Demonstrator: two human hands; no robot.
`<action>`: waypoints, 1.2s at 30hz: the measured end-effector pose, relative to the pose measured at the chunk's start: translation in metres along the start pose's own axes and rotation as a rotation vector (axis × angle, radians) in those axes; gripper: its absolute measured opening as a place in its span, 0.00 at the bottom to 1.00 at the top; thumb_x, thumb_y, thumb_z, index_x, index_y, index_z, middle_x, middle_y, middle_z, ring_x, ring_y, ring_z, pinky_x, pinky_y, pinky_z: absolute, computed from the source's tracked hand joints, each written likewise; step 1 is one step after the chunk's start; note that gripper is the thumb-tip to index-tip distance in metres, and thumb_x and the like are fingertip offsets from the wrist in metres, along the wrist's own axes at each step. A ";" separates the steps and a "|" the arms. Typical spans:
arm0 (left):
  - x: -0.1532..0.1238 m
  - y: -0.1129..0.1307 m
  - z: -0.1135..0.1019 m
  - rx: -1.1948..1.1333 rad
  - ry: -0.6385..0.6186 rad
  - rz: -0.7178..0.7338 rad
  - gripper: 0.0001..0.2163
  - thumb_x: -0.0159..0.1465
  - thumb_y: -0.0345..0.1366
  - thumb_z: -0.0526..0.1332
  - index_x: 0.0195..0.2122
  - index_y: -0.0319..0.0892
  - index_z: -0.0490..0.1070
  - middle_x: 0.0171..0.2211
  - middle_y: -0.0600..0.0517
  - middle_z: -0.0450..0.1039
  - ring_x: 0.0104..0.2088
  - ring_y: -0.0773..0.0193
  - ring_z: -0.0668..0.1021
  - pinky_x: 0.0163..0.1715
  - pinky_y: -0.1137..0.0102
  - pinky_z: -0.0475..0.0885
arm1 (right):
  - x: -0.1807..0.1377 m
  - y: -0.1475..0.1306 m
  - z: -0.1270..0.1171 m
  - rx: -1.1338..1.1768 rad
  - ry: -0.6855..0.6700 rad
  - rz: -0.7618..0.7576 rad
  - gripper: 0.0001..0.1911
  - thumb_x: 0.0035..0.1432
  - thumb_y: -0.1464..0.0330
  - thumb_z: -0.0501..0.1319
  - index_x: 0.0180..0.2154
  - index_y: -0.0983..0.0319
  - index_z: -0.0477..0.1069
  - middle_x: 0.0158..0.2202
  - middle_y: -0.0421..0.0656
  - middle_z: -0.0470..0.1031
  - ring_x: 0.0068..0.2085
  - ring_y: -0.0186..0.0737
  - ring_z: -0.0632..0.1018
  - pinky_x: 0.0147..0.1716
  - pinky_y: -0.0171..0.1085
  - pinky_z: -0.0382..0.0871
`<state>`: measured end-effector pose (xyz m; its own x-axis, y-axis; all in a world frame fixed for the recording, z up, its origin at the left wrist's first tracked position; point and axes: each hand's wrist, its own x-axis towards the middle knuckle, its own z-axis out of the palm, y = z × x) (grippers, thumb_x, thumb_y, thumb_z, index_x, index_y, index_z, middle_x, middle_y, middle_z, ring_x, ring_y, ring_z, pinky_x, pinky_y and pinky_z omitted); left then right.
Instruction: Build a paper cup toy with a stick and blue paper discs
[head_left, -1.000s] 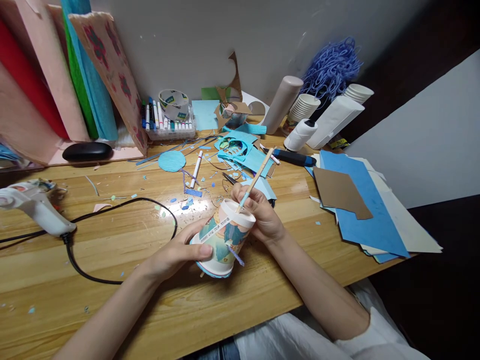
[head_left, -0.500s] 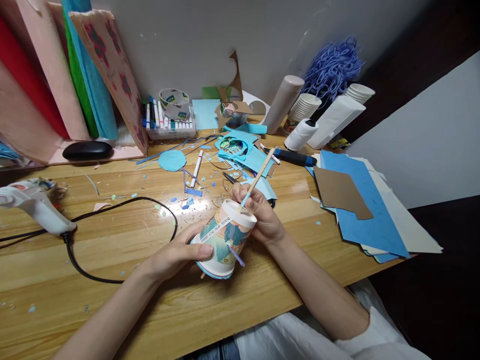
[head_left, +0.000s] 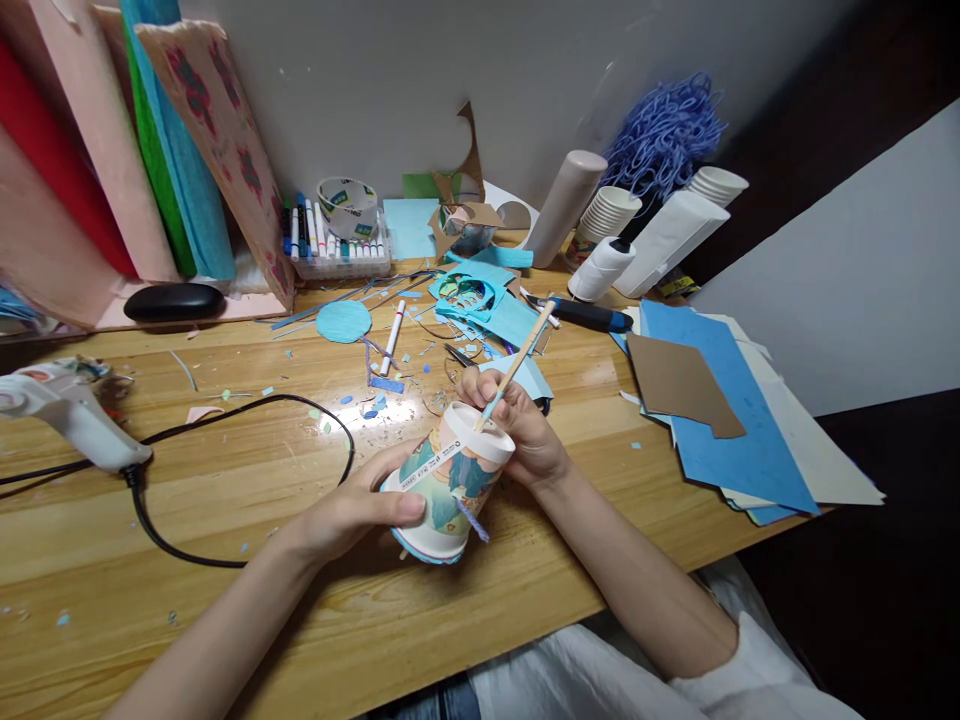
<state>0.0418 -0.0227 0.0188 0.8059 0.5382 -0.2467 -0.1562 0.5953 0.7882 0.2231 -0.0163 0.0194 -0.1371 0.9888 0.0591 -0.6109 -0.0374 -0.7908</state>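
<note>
A patterned paper cup (head_left: 446,470) is tilted over the table's front, its narrow white end towards the upper right. Wrapped round its lower left side is my left hand (head_left: 379,500), the thumb pressed on the wall. A wooden stick (head_left: 523,362) with a pale blue band near its base stands out of the cup's upper end, and a short tip shows below the other end. My right hand (head_left: 521,425) pinches the stick near that band, close to the rim. From the cup's side sticks a short purple strip (head_left: 472,520).
A white hot glue gun (head_left: 82,415) with a black cable lies at left. Blue paper scraps (head_left: 480,300), a marker (head_left: 392,338) and scissors (head_left: 459,356) lie beyond the cup. Paper sheets (head_left: 739,400) are stacked at right, with paper cups (head_left: 606,222) behind.
The cup's wide end has dipped slightly, and the stick's upper end sits a little lower and further right. Both hands keep their grip.
</note>
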 end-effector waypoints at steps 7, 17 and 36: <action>0.000 0.000 0.000 0.008 -0.012 0.003 0.27 0.46 0.44 0.68 0.45 0.36 0.70 0.33 0.46 0.75 0.32 0.61 0.74 0.33 0.71 0.67 | 0.000 0.000 -0.002 0.030 -0.059 -0.014 0.14 0.41 0.61 0.70 0.23 0.61 0.68 0.24 0.35 0.57 0.25 0.29 0.59 0.24 0.30 0.53; -0.003 0.000 -0.002 0.013 -0.014 -0.018 0.30 0.44 0.44 0.68 0.48 0.37 0.69 0.37 0.45 0.75 0.37 0.57 0.75 0.34 0.71 0.68 | -0.002 -0.005 -0.003 -0.063 -0.097 -0.020 0.14 0.42 0.58 0.69 0.22 0.61 0.72 0.27 0.37 0.58 0.25 0.29 0.60 0.24 0.31 0.53; -0.001 -0.001 -0.002 0.062 0.069 -0.008 0.27 0.44 0.45 0.69 0.45 0.36 0.70 0.35 0.46 0.75 0.30 0.63 0.73 0.32 0.71 0.67 | 0.000 -0.002 -0.004 -0.017 0.030 0.000 0.13 0.38 0.62 0.71 0.22 0.60 0.71 0.32 0.38 0.59 0.27 0.29 0.60 0.24 0.30 0.57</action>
<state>0.0401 -0.0223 0.0173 0.7655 0.5747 -0.2895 -0.1129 0.5628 0.8188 0.2279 -0.0158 0.0185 -0.1137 0.9927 0.0414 -0.5979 -0.0351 -0.8008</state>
